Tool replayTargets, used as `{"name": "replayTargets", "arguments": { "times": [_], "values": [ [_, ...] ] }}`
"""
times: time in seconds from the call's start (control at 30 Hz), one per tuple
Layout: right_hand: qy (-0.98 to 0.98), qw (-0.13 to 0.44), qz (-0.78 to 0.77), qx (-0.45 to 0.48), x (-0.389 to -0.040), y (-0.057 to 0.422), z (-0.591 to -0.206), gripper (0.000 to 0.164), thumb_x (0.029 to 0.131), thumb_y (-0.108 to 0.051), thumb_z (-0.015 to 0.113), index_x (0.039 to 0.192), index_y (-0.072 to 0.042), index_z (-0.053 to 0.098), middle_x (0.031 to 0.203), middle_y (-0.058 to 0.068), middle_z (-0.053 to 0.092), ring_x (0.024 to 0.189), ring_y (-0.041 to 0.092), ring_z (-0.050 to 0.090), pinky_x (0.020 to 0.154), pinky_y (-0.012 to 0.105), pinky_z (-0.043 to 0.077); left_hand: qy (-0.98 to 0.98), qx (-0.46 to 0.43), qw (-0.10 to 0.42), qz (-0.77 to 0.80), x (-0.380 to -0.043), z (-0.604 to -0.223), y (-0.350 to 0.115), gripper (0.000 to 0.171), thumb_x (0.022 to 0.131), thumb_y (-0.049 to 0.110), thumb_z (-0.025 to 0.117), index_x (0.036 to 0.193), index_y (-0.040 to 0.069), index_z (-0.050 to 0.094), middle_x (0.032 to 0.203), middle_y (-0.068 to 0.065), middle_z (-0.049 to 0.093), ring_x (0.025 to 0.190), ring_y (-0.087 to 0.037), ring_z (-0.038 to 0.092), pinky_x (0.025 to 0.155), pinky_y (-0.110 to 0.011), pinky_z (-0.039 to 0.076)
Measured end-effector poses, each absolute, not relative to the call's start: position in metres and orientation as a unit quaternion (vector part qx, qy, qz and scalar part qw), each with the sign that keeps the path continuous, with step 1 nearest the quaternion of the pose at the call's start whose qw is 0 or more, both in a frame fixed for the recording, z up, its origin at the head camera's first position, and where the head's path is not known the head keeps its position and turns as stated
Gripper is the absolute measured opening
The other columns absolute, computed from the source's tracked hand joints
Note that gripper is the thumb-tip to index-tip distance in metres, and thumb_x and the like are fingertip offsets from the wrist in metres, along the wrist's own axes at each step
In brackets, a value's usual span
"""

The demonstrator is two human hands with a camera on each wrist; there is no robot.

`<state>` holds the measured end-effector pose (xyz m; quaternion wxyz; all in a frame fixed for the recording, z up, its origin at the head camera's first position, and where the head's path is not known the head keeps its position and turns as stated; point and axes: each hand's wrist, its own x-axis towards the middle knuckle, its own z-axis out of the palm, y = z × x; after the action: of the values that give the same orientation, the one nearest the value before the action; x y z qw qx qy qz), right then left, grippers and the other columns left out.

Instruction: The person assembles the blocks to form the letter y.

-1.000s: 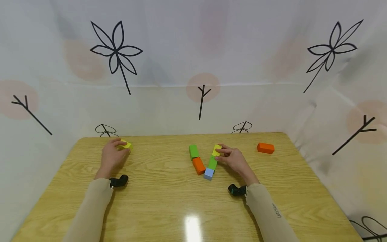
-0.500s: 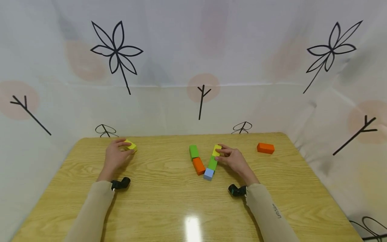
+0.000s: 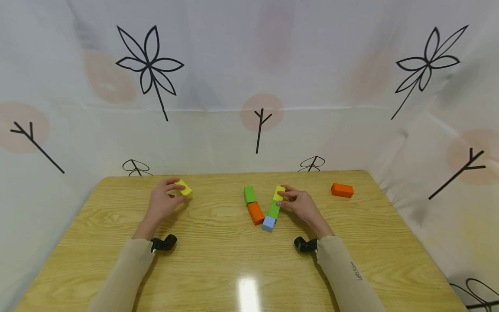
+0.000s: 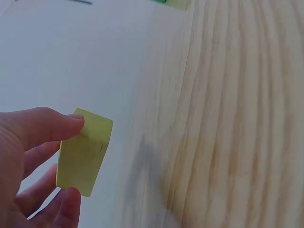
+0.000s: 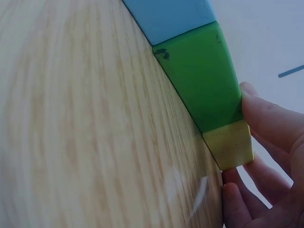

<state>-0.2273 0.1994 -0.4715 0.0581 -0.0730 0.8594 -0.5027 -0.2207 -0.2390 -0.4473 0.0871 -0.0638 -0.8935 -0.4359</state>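
Observation:
At the left of the head view, my left hand [image 3: 161,201] pinches a yellow block [image 3: 184,188] between thumb and fingers. The left wrist view shows this yellow block [image 4: 84,154] held clear of the wood. My right hand [image 3: 303,207] grips another yellow block [image 3: 278,193] at the far end of a row, thumb near its joint with a green block [image 3: 273,210]. A light blue block [image 3: 268,223] ends that row nearest me. An orange block [image 3: 256,213] and a second green block [image 3: 249,196] form the other slanted side of a V shape.
A separate orange block [image 3: 342,190] lies at the back right of the wooden table [image 3: 210,260]. Behind the table's far edge hangs a pale cloth [image 3: 210,138] with plant drawings. Each wrist wears a black camera [image 3: 165,242].
My left hand has moved right with its yellow block, toward the middle of the table. The right hand and the V of blocks have stayed where they were.

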Motion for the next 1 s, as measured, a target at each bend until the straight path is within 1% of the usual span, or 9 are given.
{"name": "replayTargets", "arguments": {
  "times": [0.17,0.43,0.77,1.0],
  "values": [
    [0.859,0.061,-0.502,-0.074,-0.227,0.199,-0.471,0.047,0.089,-0.018,0.077,0.131,-0.002,0.065,0.155,0.006,0.041,0.141,0.032,0.038,0.110,0.048,0.038,-0.887,-0.090,0.069,-0.447,-0.212,-0.445,-0.221,0.031,0.085,0.011,0.080,0.112,-0.002,0.072,0.142,-0.013,0.050,0.128,-0.034,0.047,0.090,-0.050,0.051],
    [0.860,0.061,-0.500,-0.074,-0.227,0.199,-0.471,0.047,0.090,-0.017,0.076,0.132,-0.003,0.064,0.155,0.006,0.041,0.139,0.034,0.040,0.109,0.048,0.038,-0.873,-0.146,0.059,-0.462,-0.198,-0.442,-0.192,0.027,0.083,0.011,0.081,0.108,0.004,0.075,0.140,-0.010,0.054,0.120,-0.031,0.054,0.084,-0.046,0.052],
    [0.859,0.063,-0.503,-0.072,-0.226,0.200,-0.471,0.046,0.090,-0.016,0.076,0.132,-0.002,0.064,0.155,0.005,0.040,0.141,0.031,0.038,0.110,0.047,0.037,-0.858,-0.191,0.030,-0.476,-0.185,-0.442,-0.167,0.025,0.082,0.012,0.083,0.105,0.008,0.076,0.138,-0.008,0.056,0.121,-0.031,0.054,0.083,-0.044,0.053],
    [0.859,0.061,-0.504,-0.069,-0.226,0.200,-0.471,0.047,0.089,-0.016,0.077,0.132,-0.003,0.064,0.155,0.006,0.042,0.139,0.033,0.040,0.110,0.048,0.037,-0.849,-0.225,0.006,-0.478,-0.177,-0.444,-0.155,0.022,0.081,0.011,0.084,0.103,0.010,0.077,0.136,-0.007,0.057,0.123,-0.032,0.053,0.083,-0.043,0.053]
  ]
}}
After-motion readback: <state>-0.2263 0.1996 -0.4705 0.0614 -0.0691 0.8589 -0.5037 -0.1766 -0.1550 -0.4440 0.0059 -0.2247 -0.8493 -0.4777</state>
